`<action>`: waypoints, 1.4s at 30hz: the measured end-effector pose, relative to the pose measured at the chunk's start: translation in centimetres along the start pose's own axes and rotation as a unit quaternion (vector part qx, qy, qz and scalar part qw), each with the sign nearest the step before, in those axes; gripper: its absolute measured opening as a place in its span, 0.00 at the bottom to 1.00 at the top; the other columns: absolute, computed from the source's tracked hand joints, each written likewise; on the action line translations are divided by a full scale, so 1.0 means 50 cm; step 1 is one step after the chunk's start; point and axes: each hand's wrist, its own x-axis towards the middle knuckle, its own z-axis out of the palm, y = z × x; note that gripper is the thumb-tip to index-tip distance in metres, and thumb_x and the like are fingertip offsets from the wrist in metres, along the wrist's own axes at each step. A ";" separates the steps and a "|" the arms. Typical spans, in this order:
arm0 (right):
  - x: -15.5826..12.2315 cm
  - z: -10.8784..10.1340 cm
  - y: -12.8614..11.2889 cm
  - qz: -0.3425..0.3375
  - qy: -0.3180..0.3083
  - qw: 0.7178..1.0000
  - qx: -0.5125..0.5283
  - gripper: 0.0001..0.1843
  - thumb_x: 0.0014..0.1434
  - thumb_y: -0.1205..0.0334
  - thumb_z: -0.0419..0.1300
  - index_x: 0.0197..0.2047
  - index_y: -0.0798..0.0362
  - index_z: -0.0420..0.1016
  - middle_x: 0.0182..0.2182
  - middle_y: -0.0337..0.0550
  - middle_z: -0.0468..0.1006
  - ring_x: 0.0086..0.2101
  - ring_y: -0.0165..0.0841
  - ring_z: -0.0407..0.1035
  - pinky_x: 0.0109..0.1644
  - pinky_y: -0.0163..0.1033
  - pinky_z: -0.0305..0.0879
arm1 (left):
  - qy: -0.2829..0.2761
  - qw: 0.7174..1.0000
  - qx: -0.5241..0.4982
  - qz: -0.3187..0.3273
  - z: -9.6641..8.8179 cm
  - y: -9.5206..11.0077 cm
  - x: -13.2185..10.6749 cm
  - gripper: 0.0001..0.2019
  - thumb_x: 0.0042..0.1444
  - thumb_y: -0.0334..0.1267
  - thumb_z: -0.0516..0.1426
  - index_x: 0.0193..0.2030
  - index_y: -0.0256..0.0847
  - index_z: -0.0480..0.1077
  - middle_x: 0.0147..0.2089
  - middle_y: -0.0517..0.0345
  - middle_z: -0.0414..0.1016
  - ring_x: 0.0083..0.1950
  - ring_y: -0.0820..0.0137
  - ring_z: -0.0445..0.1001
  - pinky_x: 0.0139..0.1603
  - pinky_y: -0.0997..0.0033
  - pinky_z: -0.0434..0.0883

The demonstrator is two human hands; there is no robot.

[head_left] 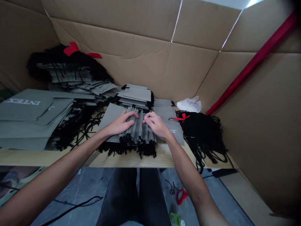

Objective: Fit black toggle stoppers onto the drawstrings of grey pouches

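Grey paper bags (135, 128) with black cord handles stand on edge in a tight row at the middle of the table. My left hand (123, 123) lies over the row's left side and grips bags, its thumb and forefinger bent round their upper edges. Just to the right, my right hand (155, 123) has its fingers curled in a pinch at the bags' upper edges. The exact bag between its fingertips is hidden. Knotted black cord ends (147, 150) hang toward me below the row. A flat grey bag (113, 113) lies partly under my left hand.
More grey bags are piled at the left (21, 125) and behind my hands (135, 94). A bundle of black cords (203, 133) with a red ribbon (182, 117) lies at the right, near a white plastic bag (189, 104). Cardboard walls (131, 44) enclose the table (131, 161).
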 end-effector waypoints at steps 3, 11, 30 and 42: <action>0.001 0.001 -0.001 -0.004 -0.010 1.000 -0.001 0.40 0.80 0.30 0.45 0.43 0.50 0.89 0.43 0.49 0.83 0.50 0.43 0.72 0.64 0.53 0.67 | 0.002 1.000 0.001 -0.003 0.000 0.004 0.003 0.16 0.60 0.48 0.54 0.45 0.46 0.81 0.39 0.55 0.79 0.54 0.52 0.72 0.69 0.49 0.70; 0.001 0.001 -0.014 -0.018 -0.047 0.998 0.023 0.39 0.81 0.32 0.44 0.49 0.50 0.89 0.45 0.50 0.86 0.53 0.45 0.69 0.66 0.55 0.67 | 0.026 1.000 -0.007 -0.015 0.007 0.008 0.001 0.26 0.58 0.67 0.64 0.43 0.44 0.75 0.38 0.53 0.74 0.54 0.47 0.75 0.60 0.48 0.74; 0.001 -0.012 -0.003 0.057 0.020 0.992 0.112 0.24 0.79 0.41 0.51 0.47 0.49 0.79 0.45 0.46 0.82 0.40 0.37 0.76 0.51 0.45 0.75 | -0.007 1.000 0.015 0.016 -0.001 0.003 0.001 0.18 0.53 0.47 0.61 0.48 0.45 0.79 0.36 0.55 0.73 0.54 0.49 0.69 0.60 0.49 0.73; 0.000 -0.015 -0.008 0.025 0.031 0.998 0.050 0.08 0.60 0.65 0.68 0.44 0.49 0.81 0.42 0.44 0.78 0.44 0.41 0.69 0.51 0.47 0.69 | -0.006 1.000 0.009 0.007 -0.003 0.014 -0.006 0.15 0.55 0.48 0.60 0.46 0.46 0.78 0.42 0.55 0.79 0.55 0.51 0.68 0.65 0.48 0.71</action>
